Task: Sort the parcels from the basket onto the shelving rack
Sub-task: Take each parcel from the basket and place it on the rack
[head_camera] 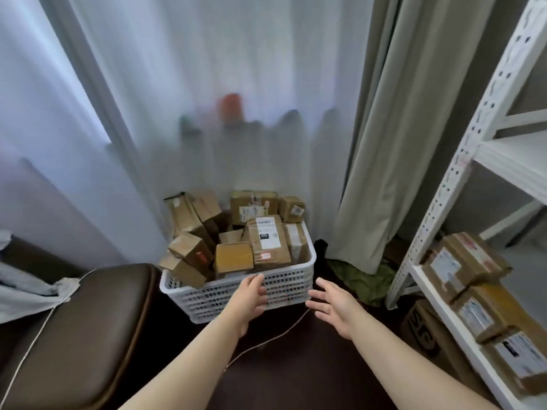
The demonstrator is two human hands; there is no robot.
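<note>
Brown cardboard parcels (268, 241) sit heaped in the white basket (290, 288) on the floor, so we reach down with both hands empty: left hand (251, 297) open at its near rim, right hand (334, 309) spread wide beside it. Rightward, 3 shelved parcels (464, 261) already line the shelving rack (461, 161) (labels up, too blurred to read).

Soft daylight through sheer curtain (207, 84), slight blur, wide-angle edge bending

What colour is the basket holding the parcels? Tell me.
White, with a perforated grid wall; the basket shows best in the head view.
</note>
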